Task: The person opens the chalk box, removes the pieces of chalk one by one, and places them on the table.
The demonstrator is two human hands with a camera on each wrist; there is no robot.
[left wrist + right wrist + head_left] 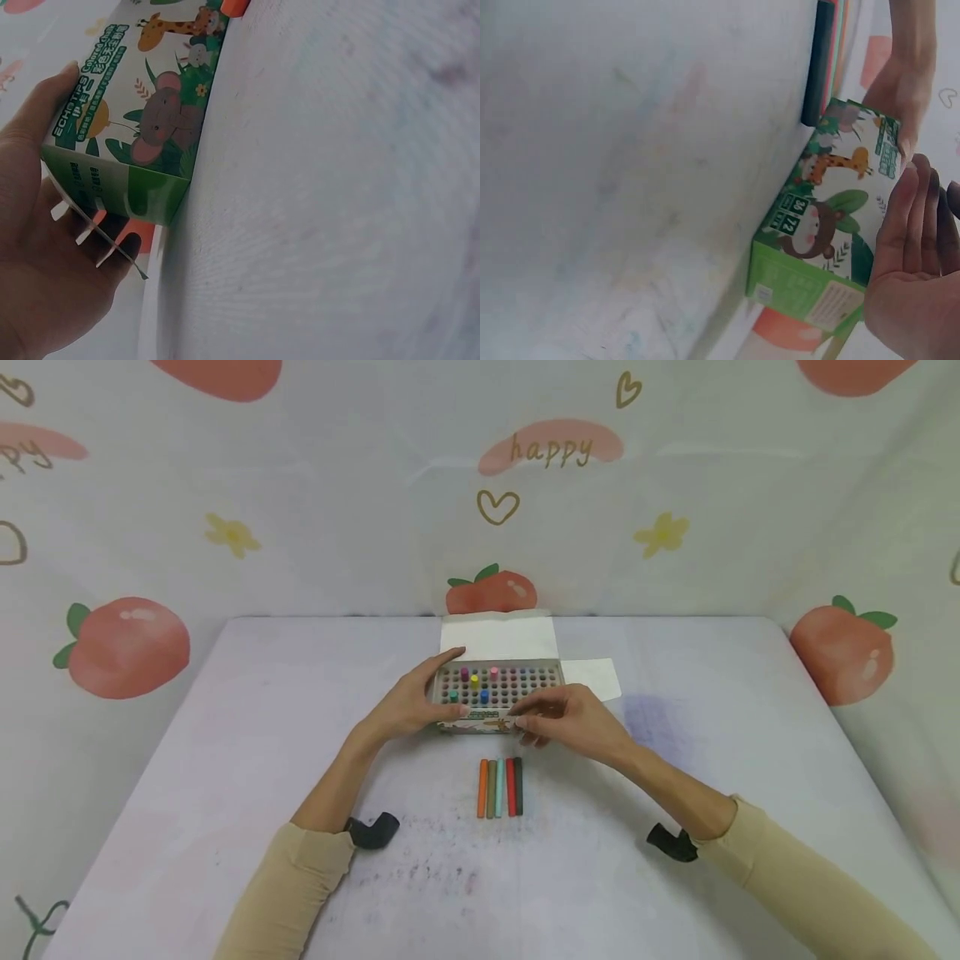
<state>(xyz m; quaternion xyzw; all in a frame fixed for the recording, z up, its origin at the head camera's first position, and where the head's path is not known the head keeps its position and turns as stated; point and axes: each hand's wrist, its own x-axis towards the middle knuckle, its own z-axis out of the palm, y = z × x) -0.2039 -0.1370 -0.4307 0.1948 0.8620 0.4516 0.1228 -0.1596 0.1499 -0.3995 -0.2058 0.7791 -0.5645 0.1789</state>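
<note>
A printed cardboard chalk box lies on the table with its lid folded up behind. Inside is a grid of holes, where several chalks stand up, among them a yellow chalk, a pink chalk and a blue chalk. My left hand grips the box's left end, thumb along the front edge. At the front right my right hand reaches over the box, fingers close to its rim; no chalk shows in it. In the right wrist view those fingers look mostly straight.
Several loose chalks, including an orange chalk, a red chalk and a black chalk, lie side by side in front of the box. A white side flap sticks out right. The white tabletop has coloured smudges.
</note>
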